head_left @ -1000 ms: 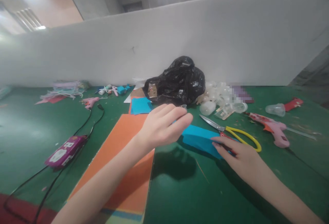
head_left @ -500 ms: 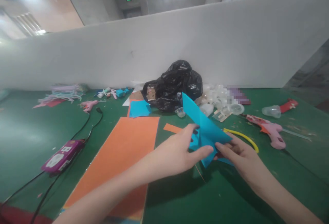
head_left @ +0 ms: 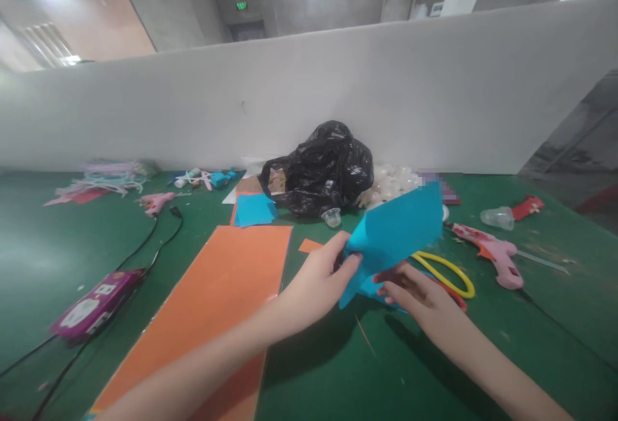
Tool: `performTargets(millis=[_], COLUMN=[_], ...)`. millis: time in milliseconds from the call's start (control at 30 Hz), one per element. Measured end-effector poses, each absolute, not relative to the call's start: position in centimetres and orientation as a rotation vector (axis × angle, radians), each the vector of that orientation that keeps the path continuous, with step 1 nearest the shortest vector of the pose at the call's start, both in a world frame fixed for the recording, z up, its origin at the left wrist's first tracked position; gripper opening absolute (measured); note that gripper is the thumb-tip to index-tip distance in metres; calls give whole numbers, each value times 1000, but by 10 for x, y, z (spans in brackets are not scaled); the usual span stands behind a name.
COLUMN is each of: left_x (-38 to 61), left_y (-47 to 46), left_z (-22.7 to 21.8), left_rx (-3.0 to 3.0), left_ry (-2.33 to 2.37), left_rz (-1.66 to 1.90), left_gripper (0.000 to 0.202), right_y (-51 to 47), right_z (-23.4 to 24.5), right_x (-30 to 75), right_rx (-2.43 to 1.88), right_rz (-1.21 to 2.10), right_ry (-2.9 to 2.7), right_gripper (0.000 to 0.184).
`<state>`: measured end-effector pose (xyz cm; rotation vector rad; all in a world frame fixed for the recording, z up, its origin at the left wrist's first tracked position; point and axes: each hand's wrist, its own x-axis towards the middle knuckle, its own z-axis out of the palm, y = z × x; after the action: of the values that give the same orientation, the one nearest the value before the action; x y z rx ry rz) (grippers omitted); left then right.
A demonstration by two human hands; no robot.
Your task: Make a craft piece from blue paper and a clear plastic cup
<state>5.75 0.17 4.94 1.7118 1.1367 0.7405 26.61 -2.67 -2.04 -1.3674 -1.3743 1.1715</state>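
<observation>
Both my hands hold up a folded sheet of blue craft foam (head_left: 393,234) above the green mat. My left hand (head_left: 321,277) pinches its lower left side, and my right hand (head_left: 415,291) holds it from below on the right. Behind the sheet and right of my right hand lie scissors with yellow handles (head_left: 444,276), their blades hidden. A small orange strip (head_left: 309,246) lies just beyond my left hand. A long orange foam sheet (head_left: 212,286) lies under my left forearm.
A green mat (head_left: 58,369) covers the table, backed by a white partition (head_left: 290,105). On it are a black plastic bag (head_left: 316,170), a blue square (head_left: 254,210), a small clear cup (head_left: 331,217), clear plastic pieces (head_left: 391,179), pink glue guns (head_left: 492,255) and black cables (head_left: 120,266).
The blue sheet, flat on the mat a second ago, is now lifted and folded between both hands. The scissors are uncovered, and a small clear cup now stands by the bag.
</observation>
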Motion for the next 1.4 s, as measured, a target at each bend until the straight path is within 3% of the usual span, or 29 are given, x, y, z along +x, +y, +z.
performTargets(millis=[100, 200, 400, 567, 933, 1200, 1400], left_x=[59, 60, 55, 52, 53, 53, 51], left_y=[4, 8, 21, 31, 38, 42, 42], left_z=[49, 47, 40, 30, 4, -9, -14], left_rx=[1562, 1440, 1395, 1285, 1125, 1165, 1216], left_ry=[1041, 946, 1007, 1013, 920, 1034, 1041], left_rz=[771, 760, 789, 843, 783, 668, 640], left_gripper=[20, 24, 26, 18, 34, 18, 18], right_y=[-22, -18, -6, -3, 7, 6, 7], right_z=[-24, -26, -45, -72, -78, -73, -72], right_x=[269, 282, 328, 346, 356, 353, 354], right_rx=[-1306, -1432, -1777, -1925, -1960, -1916, -1870], right_rz=[1247, 1121, 102, -190, -183, -92, 63], right_ry=[-1298, -1415, -2006, -2166, -2193, -2116, -2043], right_gripper=[57, 50, 47, 43, 33, 36, 33])
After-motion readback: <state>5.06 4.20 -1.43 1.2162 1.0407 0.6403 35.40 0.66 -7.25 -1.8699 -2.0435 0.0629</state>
